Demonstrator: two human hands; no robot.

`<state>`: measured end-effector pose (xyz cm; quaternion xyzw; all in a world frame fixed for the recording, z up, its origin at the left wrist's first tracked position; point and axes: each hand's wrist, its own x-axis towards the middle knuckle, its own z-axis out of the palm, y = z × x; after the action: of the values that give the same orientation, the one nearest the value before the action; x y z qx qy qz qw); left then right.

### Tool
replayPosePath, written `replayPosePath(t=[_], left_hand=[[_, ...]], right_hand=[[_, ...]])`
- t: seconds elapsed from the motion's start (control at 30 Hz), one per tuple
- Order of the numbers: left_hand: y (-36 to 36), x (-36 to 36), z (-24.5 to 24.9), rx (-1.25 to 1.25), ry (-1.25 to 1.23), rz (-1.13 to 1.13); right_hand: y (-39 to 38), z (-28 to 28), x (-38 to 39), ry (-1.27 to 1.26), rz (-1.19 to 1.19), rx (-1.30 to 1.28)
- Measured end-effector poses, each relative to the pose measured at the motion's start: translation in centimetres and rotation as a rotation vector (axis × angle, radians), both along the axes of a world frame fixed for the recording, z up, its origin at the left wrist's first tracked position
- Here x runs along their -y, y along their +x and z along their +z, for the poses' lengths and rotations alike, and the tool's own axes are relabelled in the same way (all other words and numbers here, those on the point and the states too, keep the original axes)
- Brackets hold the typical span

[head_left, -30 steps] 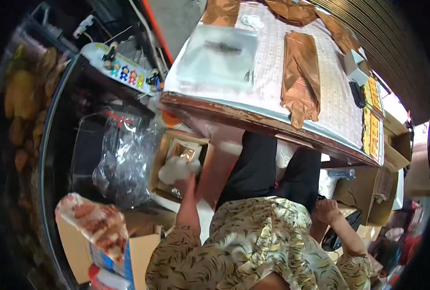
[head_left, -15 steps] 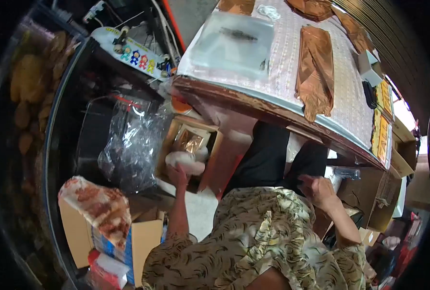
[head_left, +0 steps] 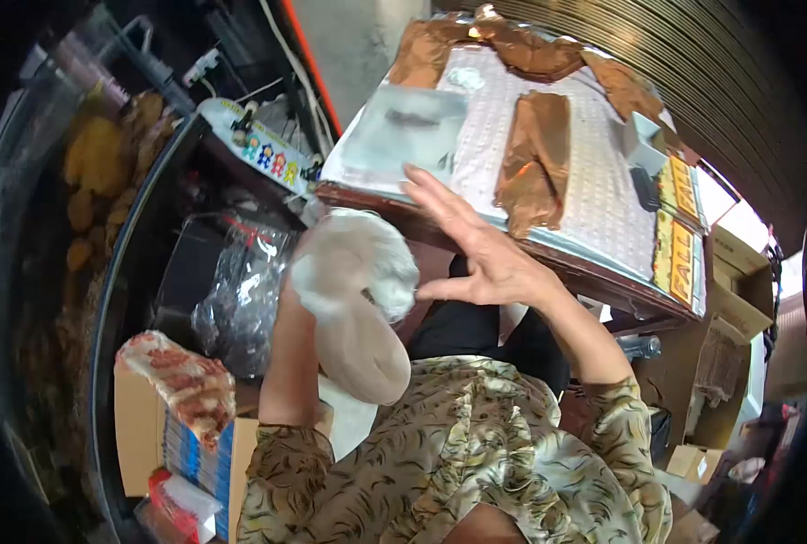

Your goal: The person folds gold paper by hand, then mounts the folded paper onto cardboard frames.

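Observation:
A soft bundle [head_left: 362,349], beige below and fluffy white at its blurred upper end, is raised in front of my lap. My left hand [head_left: 293,304] holds it from behind; the fingers are mostly hidden by it. Just right of the bundle, my right hand [head_left: 480,258] has its fingers spread and thumb out, with nothing in it. The thumb tip comes close to the bundle's white edge. Beyond that hand lies the tabletop, with a shiny copper-coloured fabric piece [head_left: 535,163] and a translucent flat sheet [head_left: 403,131] on it.
More copper-coloured pieces [head_left: 530,56] lie along the table's far side. A small white box [head_left: 641,140] and yellow FALL signs [head_left: 680,258] are at its right edge. Clear plastic wrap [head_left: 240,299] and an open cardboard box [head_left: 140,426] with patterned cloth [head_left: 181,376] sit to the left.
My left hand has lifted the soft bundle from the box at lower left to in front of me. My right hand has moved up and left from my lap, fingers spreading.

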<state>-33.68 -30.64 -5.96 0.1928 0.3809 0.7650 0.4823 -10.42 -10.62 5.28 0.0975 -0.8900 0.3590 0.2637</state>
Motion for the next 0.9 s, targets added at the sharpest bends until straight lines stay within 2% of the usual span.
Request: replayPosePath(t=[0.07,0.17,0.23,0.27,0.3,0.37,0.4,0.43,0.5,0.57,0.6,0.63,0.7,0.73,0.77,0.83,0.87,0.9], left_hand=[[2.2,-4.2,-0.2,0.299,0.055,-0.323],[8.5,-6.0,4.1,0.149,0.17,-0.413],[5.3,-7.8,-2.2,0.222,-0.051,-0.639],[5.3,-8.2,-0.4,0.216,-0.041,-0.662],[5.8,-8.1,3.5,-0.241,-0.156,-0.58],[7.1,-8.2,10.8,-1.151,-0.335,-0.318],[8.5,-8.9,11.9,-0.978,-0.327,-0.066],[9.4,-9.8,12.3,-0.887,-0.048,0.011],[13.0,-11.0,13.4,-0.785,0.133,-0.047],[14.8,-11.6,14.1,-0.832,0.129,-0.128],[14.2,-12.5,13.7,-1.17,0.054,-0.012],[13.7,-13.2,13.4,-1.169,0.054,-0.019],[12.8,-14.6,12.8,-0.864,0.13,-0.153],[12.3,-15.1,12.5,-0.887,0.22,-0.156],[12.1,-15.3,12.1,-0.882,0.219,-0.158],[12.0,-15.4,12.2,-0.497,0.129,-0.268],[11.8,-15.5,12.4,-0.416,0.042,-0.308],[11.4,-15.6,12.3,-0.413,0.039,-0.305]], right_hand=[[0.2,2.0,0.1,0.11,0.009,-0.063],[1.4,4.5,0.0,0.31,-0.017,-0.078],[2.7,3.7,-0.2,-0.035,-0.143,-0.06],[2.6,3.0,0.1,-0.258,-0.227,-0.197],[3.4,3.5,-0.3,-0.482,-0.257,-0.14],[4.7,5.0,-1.0,-0.619,-0.356,-0.22],[4.7,5.1,-1.3,-0.504,-0.449,-0.337],[5.0,5.9,-1.5,-0.459,-0.589,-0.183],[4.6,5.5,-1.9,-0.601,-0.539,-0.237],[4.7,5.6,-2.3,-0.542,-0.554,-0.195],[4.7,5.5,-2.5,-0.487,-0.563,-0.148],[4.8,5.3,-2.8,-0.489,-0.568,-0.148],[5.6,4.8,-4.1,-0.678,-0.455,-0.036],[6.3,5.0,-4.9,-0.747,-0.428,0.114],[6.8,4.7,-5.1,-0.748,-0.431,0.119],[7.2,3.6,-5.6,-0.755,-0.379,0.186],[7.0,2.8,-5.0,-0.842,-0.316,0.066],[6.9,2.2,-4.8,-0.844,-0.314,0.07]])
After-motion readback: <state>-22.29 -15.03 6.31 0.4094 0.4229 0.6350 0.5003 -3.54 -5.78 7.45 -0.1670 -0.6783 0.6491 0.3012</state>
